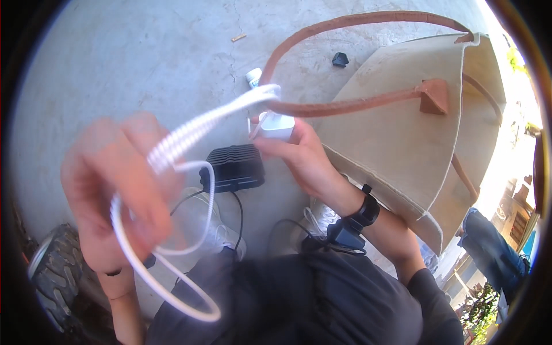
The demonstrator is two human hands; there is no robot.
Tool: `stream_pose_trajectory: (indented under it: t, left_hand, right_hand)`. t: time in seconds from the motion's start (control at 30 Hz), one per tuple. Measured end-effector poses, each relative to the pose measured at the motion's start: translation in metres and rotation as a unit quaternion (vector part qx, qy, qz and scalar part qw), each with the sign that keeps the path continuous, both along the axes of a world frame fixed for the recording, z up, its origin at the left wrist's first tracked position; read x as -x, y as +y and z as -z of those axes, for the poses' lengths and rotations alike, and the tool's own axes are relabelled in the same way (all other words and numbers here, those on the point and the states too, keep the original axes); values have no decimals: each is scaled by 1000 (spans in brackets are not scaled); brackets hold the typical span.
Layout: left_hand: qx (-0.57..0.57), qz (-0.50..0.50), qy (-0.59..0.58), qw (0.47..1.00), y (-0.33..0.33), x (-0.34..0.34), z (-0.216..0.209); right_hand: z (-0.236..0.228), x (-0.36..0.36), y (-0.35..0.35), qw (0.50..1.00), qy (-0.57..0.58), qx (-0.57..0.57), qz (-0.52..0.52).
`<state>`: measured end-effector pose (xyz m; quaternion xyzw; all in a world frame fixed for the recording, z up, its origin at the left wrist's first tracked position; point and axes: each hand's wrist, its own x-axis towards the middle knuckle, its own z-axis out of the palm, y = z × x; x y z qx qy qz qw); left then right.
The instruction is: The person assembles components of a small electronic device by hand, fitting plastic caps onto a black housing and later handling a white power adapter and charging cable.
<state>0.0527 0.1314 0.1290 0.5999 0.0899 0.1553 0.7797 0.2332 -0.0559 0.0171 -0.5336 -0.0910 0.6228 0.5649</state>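
Note:
My left hand [118, 190] is close to the camera, closed around a looped white charging cable [215, 112]. The fingers are smeared by motion, and loose loops of cable hang below and in front of them. My right hand [296, 152], farther off near the middle, grips a white charger block [277, 126] between thumb and fingers. One end of the cable bundle passes just above the block; whether it is plugged in, I cannot tell. Beneath and between the hands, a black finned box [233, 167] sits on the floor with thin black wires running from it.
A large beige bag [397, 132] with brown handles lies to the right, close to my right forearm. On the concrete floor [144, 63] are a small white bottle [253, 77] and a black plastic piece [340, 60]. A tire [60, 276] stands lower left; a jeans-clad leg [491, 247] shows at right.

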Motion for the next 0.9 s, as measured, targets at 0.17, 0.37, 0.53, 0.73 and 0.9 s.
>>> stream_pose_trajectory:
  t: [0.17,0.37,0.53,0.73,0.9]
  left_hand:
    - [-167,-109,41,979,19,5,-3]
    - [-258,-206,222,917,9,-15,11]
    - [-518,-215,237,793,14,-9,24]
    - [-441,-219,235,838,15,-11,32]
    - [-260,-165,265,914,7,-13,33]
  right_hand:
    - [-18,4,-3,993,-119,19,3]
    - [-16,2,-1,986,-158,26,45]
    - [-8,6,-4,972,-230,-23,28]
    - [-11,7,-16,979,-204,8,-10]
    - [-19,4,-18,978,-200,-11,-53]
